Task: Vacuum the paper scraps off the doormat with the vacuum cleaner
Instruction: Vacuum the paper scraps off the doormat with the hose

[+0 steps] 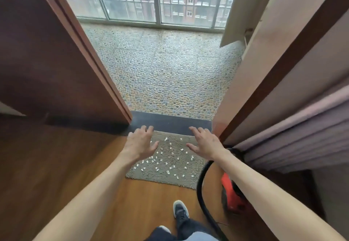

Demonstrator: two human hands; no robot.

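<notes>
A grey-beige doormat [166,174] lies on the wooden floor before a doorway, strewn with several small white paper scraps [171,148]. My left hand [140,142] hovers over the mat's left far corner, fingers spread, holding nothing. My right hand [204,142] hovers over the mat's right far corner, also spread and empty. A red vacuum cleaner [231,193] stands on the floor right of the mat, partly hidden by my right forearm. Its black hose [201,184] curves from the body down toward the bottom of the view.
A dark threshold strip [170,122] lies just beyond the mat, then a pebble-patterned balcony floor [170,71] and windows. A brown door [47,61] stands on the left, the door frame and a pink curtain [292,137] on the right. My shoe [180,209] is behind the mat.
</notes>
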